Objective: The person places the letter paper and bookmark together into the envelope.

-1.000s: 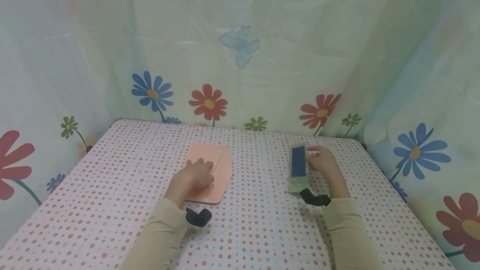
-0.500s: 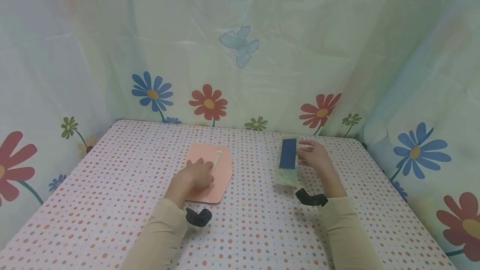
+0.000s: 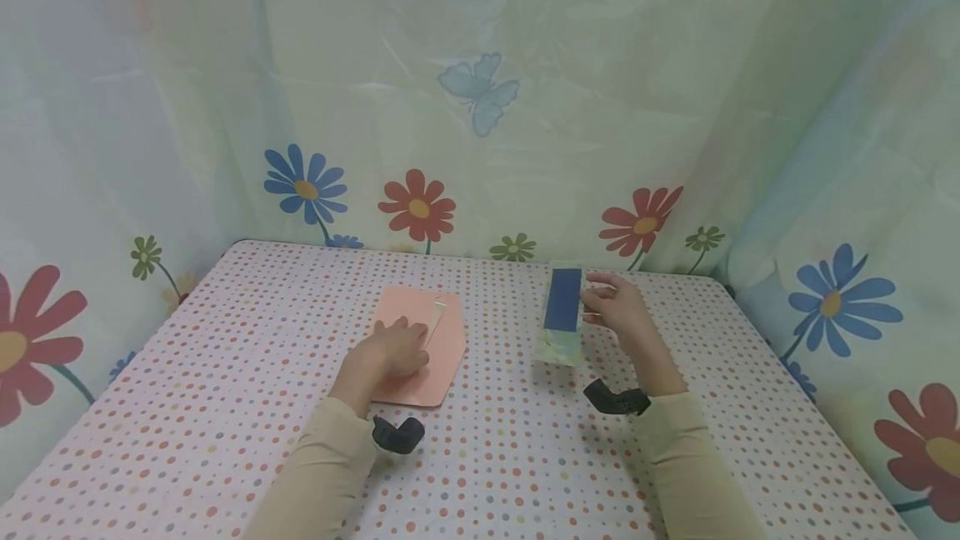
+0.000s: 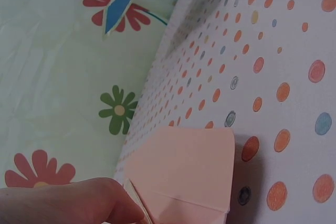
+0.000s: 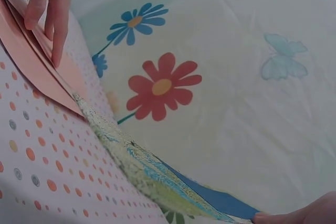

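On the table's left half lies a pink paper envelope point(image 3: 446, 357), with a pale strip along its opening. My left hand point(image 3: 386, 354) rests on it; in the right wrist view its fingers look straight and touch the paper by that opening. Right of the middle, my right hand point(image 3: 618, 307) pinches the right edge of a long card point(image 3: 562, 300). The card is pale green with a blue panel. It hangs tilted above the table in the left wrist view. Its green-and-blue textured lower part point(image 5: 142, 166) points toward the envelope in the right wrist view.
A white tablecloth point(image 3: 480, 457) with coloured dots covers the table. Behind and at both sides hangs a curtain point(image 3: 570, 165) printed with flowers and butterflies. Dark camera mounts, one at the left wrist point(image 3: 397, 434) and one at the right point(image 3: 615, 398), stick out over the table.
My right hand has moved left with the card, carrying it away from the right side and a little farther back. The left hand and the envelope have stayed in place.
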Available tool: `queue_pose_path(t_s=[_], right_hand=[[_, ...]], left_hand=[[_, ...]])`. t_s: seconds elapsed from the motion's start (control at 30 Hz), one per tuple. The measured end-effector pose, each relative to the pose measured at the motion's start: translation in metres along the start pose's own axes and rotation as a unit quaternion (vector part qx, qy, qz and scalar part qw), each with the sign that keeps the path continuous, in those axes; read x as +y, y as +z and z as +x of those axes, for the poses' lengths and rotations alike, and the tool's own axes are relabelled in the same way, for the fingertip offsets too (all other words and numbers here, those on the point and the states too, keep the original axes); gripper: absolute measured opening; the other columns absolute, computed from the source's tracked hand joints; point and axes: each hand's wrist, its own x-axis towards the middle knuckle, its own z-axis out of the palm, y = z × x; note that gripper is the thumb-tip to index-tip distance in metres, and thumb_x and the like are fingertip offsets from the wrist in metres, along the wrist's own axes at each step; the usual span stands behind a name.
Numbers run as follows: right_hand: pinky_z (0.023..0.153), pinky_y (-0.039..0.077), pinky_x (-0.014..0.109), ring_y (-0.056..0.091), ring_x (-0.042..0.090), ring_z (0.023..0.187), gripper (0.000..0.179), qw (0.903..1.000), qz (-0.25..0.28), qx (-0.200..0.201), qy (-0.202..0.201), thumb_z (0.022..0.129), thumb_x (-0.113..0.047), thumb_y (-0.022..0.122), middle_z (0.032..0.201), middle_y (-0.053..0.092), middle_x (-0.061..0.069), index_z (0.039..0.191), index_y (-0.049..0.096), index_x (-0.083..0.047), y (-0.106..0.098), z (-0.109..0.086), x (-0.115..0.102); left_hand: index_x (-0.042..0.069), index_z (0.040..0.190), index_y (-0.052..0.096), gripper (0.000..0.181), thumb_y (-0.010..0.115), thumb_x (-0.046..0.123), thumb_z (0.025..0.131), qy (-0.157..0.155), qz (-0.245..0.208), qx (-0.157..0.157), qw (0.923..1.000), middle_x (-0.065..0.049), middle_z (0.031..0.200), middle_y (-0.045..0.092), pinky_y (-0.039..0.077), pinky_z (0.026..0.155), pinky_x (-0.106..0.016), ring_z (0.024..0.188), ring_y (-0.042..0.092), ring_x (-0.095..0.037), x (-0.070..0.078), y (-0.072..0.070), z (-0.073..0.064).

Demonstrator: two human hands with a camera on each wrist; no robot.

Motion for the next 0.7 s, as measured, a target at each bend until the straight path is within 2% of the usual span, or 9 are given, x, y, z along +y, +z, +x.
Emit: queue_pose_path(t_s=[0.27, 0.57, 0.7], right_hand=[[0.081, 0.056, 0.023, 0.059, 0.024, 0.108, 0.050, 0.9997, 0.022, -0.010, 0.004, 0.098, -0.017, 0.051, 0.136, 0.050, 0.021, 0.144, 0.035, -0.008, 0.008, -0.005, -0.007], [0.078, 0.056, 0.021, 0.060, 0.015, 0.097, 0.050, 0.9981, 0.042, -0.044, -0.002, 0.097, -0.016, 0.052, 0.133, 0.051, 0.021, 0.144, 0.036, -0.007, 0.030, -0.009, -0.011], [0.078, 0.056, 0.023, 0.061, 0.015, 0.094, 0.048, 0.9973, 0.050, -0.053, -0.004, 0.097, -0.014, 0.052, 0.131, 0.052, 0.021, 0.142, 0.038, -0.006, 0.040, -0.012, -0.013]], left_hand=[[0.012, 0.146, 0.037, 0.058, 0.046, 0.027, 0.091, 0.013, 0.012, 0.001, 0.9998, -0.014, 0.155, 0.028, 0.012, 0.118, -0.055, 0.147, 0.015, -0.033, 0.000, -0.001, 0.001], [0.013, 0.146, 0.038, 0.058, 0.047, 0.027, 0.091, 0.009, 0.011, 0.004, 0.9999, -0.017, 0.155, 0.026, 0.018, 0.116, -0.058, 0.145, 0.015, -0.042, -0.002, 0.000, 0.000], [0.011, 0.145, 0.039, 0.057, 0.048, 0.026, 0.090, 0.018, 0.014, 0.008, 0.9997, -0.018, 0.154, 0.028, 0.018, 0.115, -0.058, 0.144, 0.017, -0.041, -0.002, 0.000, 0.000]])
